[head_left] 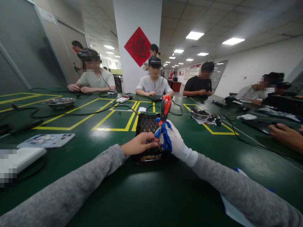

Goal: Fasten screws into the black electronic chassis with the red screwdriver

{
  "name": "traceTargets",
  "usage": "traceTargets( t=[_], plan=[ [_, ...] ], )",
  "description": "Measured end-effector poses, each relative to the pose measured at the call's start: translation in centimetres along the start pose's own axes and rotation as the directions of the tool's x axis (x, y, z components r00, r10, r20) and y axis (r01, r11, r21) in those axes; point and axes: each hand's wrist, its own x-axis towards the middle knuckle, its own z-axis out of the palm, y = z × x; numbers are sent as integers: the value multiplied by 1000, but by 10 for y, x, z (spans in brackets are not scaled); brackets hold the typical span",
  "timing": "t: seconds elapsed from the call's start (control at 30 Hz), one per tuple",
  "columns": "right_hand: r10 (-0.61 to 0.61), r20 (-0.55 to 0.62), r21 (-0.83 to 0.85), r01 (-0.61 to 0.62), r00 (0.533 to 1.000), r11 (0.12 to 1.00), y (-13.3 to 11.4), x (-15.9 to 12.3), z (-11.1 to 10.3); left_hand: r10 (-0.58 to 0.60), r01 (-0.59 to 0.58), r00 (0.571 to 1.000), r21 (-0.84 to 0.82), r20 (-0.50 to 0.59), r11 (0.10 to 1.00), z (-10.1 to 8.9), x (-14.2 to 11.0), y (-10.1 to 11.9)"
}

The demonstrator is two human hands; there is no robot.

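Standing upright, frame centre: red screwdriver [166, 108], clamped in your right hand [175, 142]; left hand [136, 143] beside it, pinching dark part [148, 141].

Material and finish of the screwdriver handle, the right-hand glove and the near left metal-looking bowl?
Screwdriver handle: likely glossy plastic, red and black, bright highlights.
Glove: apparently white knit fabric, blue coating, perhaps rubber, on the fingers.
Bowl: probably polished stainless steel, silvery with reflections.
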Motion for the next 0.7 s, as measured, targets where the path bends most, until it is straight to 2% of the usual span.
traceTargets(
  t=[0.17,0.23,0.37,0.43,0.6,0.7],
  plan=[
    [-9,7,19,9,1000,1000,1,0,1,-92,92,995,-16,-42,996,1,0,1],
    [-3,2,3,3,1000,1000,0,0,3,-78,76,996,-41,-46,996,1,-1,-1],
    [43,-2,-51,-43,999,998,-3,0,4,0,5,999,-106,51,994,0,-2,-1],
    [34,10,-37,-33,999,999,-3,-1,4,0,6,998,-90,66,996,0,-2,0],
    [-16,6,8,16,1000,1000,-2,-2,4,-52,54,998,31,-47,998,0,0,3],
    [-16,7,1,16,1000,1000,0,-2,5,-42,44,998,49,-56,998,-1,0,2]
  ],
)
